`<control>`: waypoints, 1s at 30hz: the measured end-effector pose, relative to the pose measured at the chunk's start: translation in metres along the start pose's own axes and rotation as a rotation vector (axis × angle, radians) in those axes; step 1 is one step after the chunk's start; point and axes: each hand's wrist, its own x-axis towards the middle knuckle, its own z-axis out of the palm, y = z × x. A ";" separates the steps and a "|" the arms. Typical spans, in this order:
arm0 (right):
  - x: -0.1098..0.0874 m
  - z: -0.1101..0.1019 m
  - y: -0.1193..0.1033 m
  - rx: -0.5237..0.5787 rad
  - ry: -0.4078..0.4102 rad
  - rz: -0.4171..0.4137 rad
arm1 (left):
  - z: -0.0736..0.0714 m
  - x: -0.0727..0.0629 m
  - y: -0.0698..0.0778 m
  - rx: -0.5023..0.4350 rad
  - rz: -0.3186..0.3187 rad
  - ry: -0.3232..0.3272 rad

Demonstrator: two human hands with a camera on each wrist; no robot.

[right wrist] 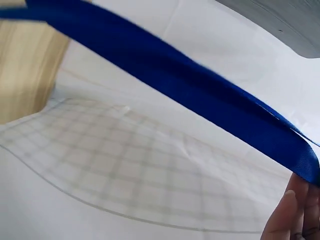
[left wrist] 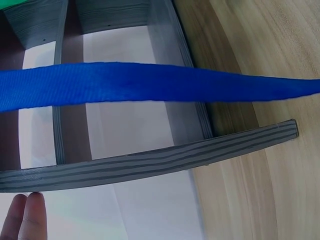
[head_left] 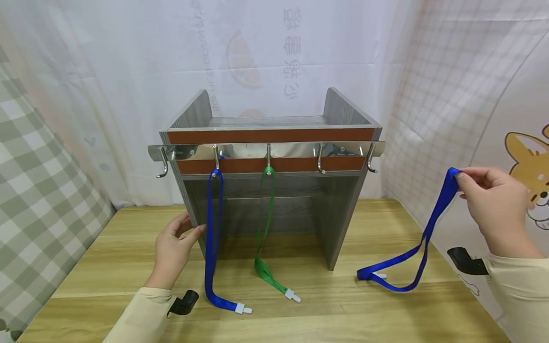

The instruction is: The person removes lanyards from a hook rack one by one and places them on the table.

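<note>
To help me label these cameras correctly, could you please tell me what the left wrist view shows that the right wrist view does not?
Only the left wrist view shows the left grip at the grey shelf, and the hanging blue lanyard.

Only the right wrist view shows the right grip pinching the other blue lanyard, and the checked cloth.

Both show part of the grey shelf and the wooden table.

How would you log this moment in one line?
right hand pinches blue lanyard | left hand touches grey shelf | hooked: second blue lanyard, green lanyard
</note>
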 end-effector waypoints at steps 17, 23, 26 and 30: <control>-0.029 0.033 0.024 0.092 -0.215 -0.170 | 0.000 -0.001 0.002 0.003 -0.009 -0.003; -0.049 0.037 0.031 0.059 -0.318 -0.119 | 0.000 0.000 0.003 0.013 -0.016 -0.007; -0.058 0.041 0.034 0.012 -0.361 -0.105 | 0.000 0.000 0.003 0.015 -0.019 -0.005; -0.069 0.051 0.039 -0.022 -0.410 -0.100 | -0.001 0.000 0.003 0.018 -0.021 -0.003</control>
